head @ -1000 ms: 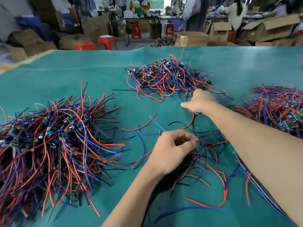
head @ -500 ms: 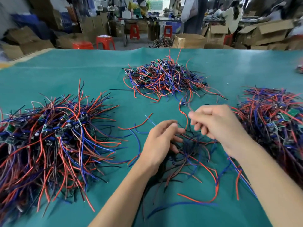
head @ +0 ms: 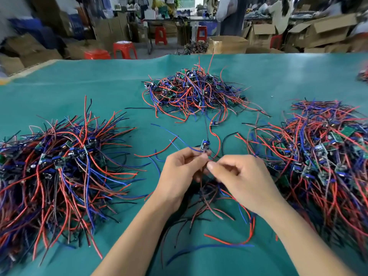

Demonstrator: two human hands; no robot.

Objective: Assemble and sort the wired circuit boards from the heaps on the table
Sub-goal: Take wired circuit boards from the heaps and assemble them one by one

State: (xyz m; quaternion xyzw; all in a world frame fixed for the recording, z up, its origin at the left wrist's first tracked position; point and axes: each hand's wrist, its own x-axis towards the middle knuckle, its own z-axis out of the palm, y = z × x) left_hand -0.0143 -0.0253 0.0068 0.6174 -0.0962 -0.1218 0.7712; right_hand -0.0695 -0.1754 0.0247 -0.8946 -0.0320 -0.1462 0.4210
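Nearest the viewer, two bare forearms reach up from the bottom edge over a table covered in teal-green cloth (head: 103, 82), and beneath them lies a loose scatter of red, blue and black wires (head: 215, 220) spread flat on the cloth. Above that scatter the two hands meet at the middle of the scene. The left hand (head: 180, 172) has its fingers curled, and its thumb and forefinger pinch the lower edge of a small green circuit board with dark components (head: 205, 146), which stands upright just above the fingertips with a blue wire and a thin dark wire running off it. The right hand (head: 242, 176) is just beside the left, fingers bent inward, its thumb and forefinger pinched together on a thin wire directly below the board; whether they touch the board itself cannot be told. To the left, level with the hands, sits a large heap of wired boards (head: 57, 168) with wires fanned outward. To the right lies a similar dense heap (head: 322, 156). Farther off, at the centre of the cloth, is a smaller tangled pile of boards and wires (head: 195, 92). Beyond the table's far edge stand red plastic stools (head: 124, 49) and brown cardboard boxes (head: 322, 30).
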